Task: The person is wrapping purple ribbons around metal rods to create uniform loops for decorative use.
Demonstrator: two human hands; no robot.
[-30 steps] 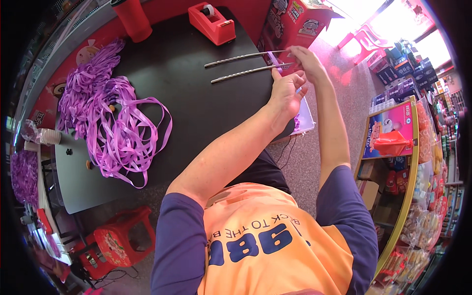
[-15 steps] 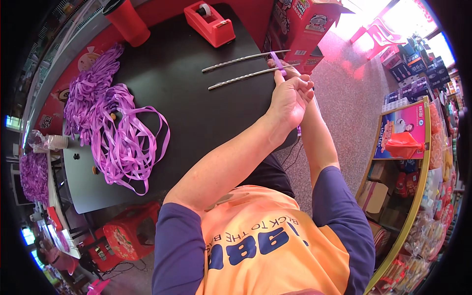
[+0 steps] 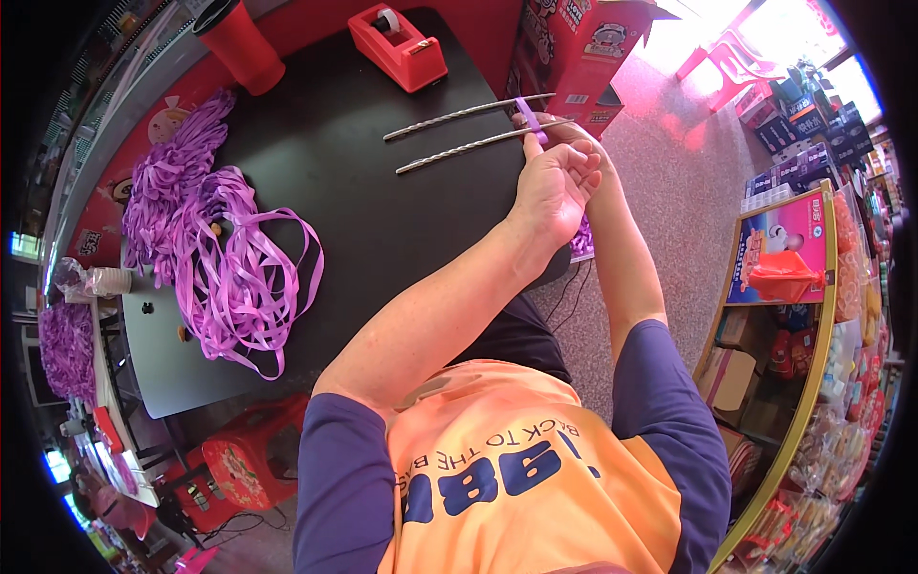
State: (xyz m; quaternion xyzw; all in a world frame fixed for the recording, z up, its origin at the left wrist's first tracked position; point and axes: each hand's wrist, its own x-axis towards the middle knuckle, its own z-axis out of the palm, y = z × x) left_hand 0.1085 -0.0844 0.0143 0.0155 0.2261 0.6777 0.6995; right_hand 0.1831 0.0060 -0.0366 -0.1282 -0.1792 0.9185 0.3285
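Two thin, spiral-twisted metal rods (image 3: 449, 148) stick out side by side over the dark table, with a purple ribbon (image 3: 527, 115) crossing both near their right ends. My left hand (image 3: 559, 187) is closed, its thumb against the ribbon at the nearer rod and its other fingers curled. Behind it, my right hand (image 3: 579, 136) is closed around the rods' right ends; its fingers are partly hidden by the ribbon and my left hand. More purple ribbon (image 3: 581, 239) shows below, between my forearms.
A heap of loose purple ribbon (image 3: 253, 277) lies on the left of the black table (image 3: 382, 220). A red tape dispenser (image 3: 397, 48) and a red cup (image 3: 239, 48) stand at its far side. Red boxes (image 3: 583, 57) rise beyond my hands; a shelf unit (image 3: 765, 354) is at right.
Both hands and the rods appear slightly further left in the picture. More purple ribbon shows between my forearms. My left fingers have shifted a little; the ribbon still crosses both rods.
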